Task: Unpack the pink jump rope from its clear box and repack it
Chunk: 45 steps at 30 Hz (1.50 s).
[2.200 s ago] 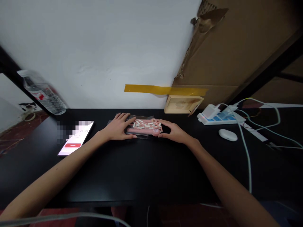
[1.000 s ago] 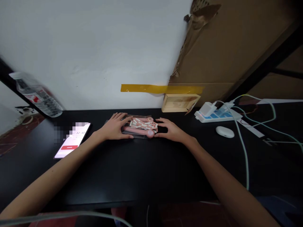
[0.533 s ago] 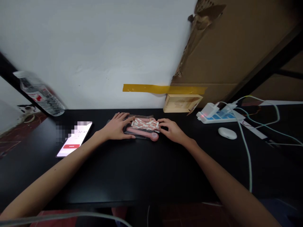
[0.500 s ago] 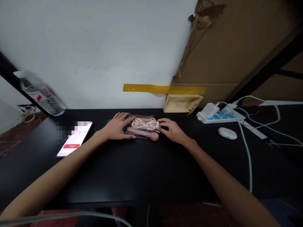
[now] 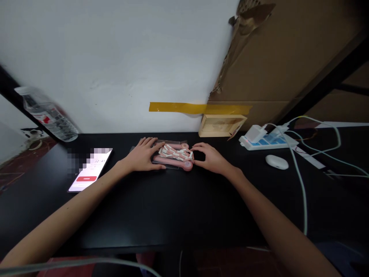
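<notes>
A skipping rope (image 5: 175, 152) with pink and white beads lies bundled on the black table, its two pink handles (image 5: 170, 161) along the bundle's far and near sides. Clear plastic packaging (image 5: 173, 167) is around or under it; which one I cannot tell. My left hand (image 5: 143, 154) rests spread over the packaging's left end, thumb on the near side, fingers on the far side. At the right end, my right hand (image 5: 208, 157) has its fingers bent, the fingertips and thumb touching the beads and handle ends with a gap behind them.
A lit phone (image 5: 90, 169) lies left, near my left forearm. A water bottle (image 5: 52, 117) stands behind it. Along the back are a shallow wooden box (image 5: 221, 126) and a power strip (image 5: 265, 142) with plugs and cables. A white earbud case (image 5: 276, 162) sits right.
My right thumb and fingertips have shifted slightly at the rope's right end. The beads there have moved a little, and the far handle's round end now shows. My left hand stays put.
</notes>
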### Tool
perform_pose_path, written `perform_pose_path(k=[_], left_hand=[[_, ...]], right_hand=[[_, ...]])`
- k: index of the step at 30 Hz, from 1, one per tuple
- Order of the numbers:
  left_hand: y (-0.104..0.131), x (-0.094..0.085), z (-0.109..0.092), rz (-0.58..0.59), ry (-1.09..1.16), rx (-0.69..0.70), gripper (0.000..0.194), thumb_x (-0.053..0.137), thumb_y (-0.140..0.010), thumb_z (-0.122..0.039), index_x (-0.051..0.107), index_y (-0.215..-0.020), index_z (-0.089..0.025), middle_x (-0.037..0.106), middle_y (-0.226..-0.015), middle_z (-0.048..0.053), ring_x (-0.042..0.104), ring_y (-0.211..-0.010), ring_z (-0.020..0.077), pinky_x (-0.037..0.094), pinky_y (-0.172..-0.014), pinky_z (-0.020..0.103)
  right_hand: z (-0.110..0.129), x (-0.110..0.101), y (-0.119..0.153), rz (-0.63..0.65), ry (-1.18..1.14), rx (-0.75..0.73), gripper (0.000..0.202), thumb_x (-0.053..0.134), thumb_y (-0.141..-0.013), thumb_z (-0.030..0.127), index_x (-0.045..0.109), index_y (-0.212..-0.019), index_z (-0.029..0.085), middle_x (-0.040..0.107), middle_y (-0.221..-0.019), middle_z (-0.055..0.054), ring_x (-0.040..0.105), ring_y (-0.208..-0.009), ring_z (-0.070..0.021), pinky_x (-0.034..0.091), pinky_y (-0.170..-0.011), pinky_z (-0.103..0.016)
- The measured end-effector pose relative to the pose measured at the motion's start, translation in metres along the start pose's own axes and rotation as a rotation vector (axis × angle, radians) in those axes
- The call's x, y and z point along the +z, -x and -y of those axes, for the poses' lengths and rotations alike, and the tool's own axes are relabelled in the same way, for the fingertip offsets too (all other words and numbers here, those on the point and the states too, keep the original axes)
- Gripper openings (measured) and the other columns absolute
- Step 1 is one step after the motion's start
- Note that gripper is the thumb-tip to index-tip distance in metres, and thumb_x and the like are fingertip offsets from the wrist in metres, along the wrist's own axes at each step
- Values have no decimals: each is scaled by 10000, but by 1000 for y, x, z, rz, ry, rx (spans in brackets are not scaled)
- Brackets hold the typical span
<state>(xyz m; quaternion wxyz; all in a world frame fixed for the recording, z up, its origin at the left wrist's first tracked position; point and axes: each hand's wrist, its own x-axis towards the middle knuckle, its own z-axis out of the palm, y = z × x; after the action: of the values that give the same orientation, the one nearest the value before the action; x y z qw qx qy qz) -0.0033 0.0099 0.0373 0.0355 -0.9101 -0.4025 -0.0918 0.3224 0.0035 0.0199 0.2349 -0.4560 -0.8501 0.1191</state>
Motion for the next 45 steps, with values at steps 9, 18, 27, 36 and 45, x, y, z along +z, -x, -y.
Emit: perform_pose_path(k=[9, 18, 27, 36, 45], left_hand=[[1, 1, 0, -22, 60, -4, 962, 552, -786, -836, 349, -1534, -266, 405, -1550, 147, 333, -1444, 391, 215, -1184, 580], [2, -2, -3, 7, 18, 21, 965, 521, -822, -813, 337, -1548, -206, 386, -1554, 196, 317, -1448, 411, 207, -1173, 600], [1, -1, -8, 9, 40, 11, 969, 536, -810, -811, 335, -1550, -218, 380, -1562, 190, 316, -1445, 426, 205, -1172, 609], [1, 2, -11, 4, 40, 20, 962, 508, -818, -826, 282, -1568, -267, 370, -1576, 155, 291, -1458, 420, 203, -1172, 609], [2, 6, -31, -15, 45, 27, 942, 477, -842, -816, 301, -1557, -228, 346, -1585, 190, 274, -1457, 449, 168, -1167, 645]], right_hand=[[-6, -19, 13, 182, -107, 60, 1025, 750, -772, 617, 245, -1601, 287, 325, -1637, -101, 336, -1484, -357, 301, -1202, -578], [11, 5, 6, 302, -43, 44, 879, 500, -908, 713, 130, -1615, 343, 194, -1672, -33, 113, -1539, -353, 149, -1248, -598], [21, 14, 5, 224, -56, -8, 840, 443, -940, 703, 170, -1616, 286, 253, -1659, -68, 178, -1541, -305, 199, -1249, -552], [7, 13, 4, 245, 5, 42, 846, 507, -890, 736, 241, -1595, 352, 189, -1678, -41, 171, -1534, -369, 210, -1230, -600], [23, 29, -2, 220, 26, 122, 908, 542, -807, 813, 302, -1572, 385, 135, -1697, -60, 141, -1531, -413, 170, -1223, -622]])
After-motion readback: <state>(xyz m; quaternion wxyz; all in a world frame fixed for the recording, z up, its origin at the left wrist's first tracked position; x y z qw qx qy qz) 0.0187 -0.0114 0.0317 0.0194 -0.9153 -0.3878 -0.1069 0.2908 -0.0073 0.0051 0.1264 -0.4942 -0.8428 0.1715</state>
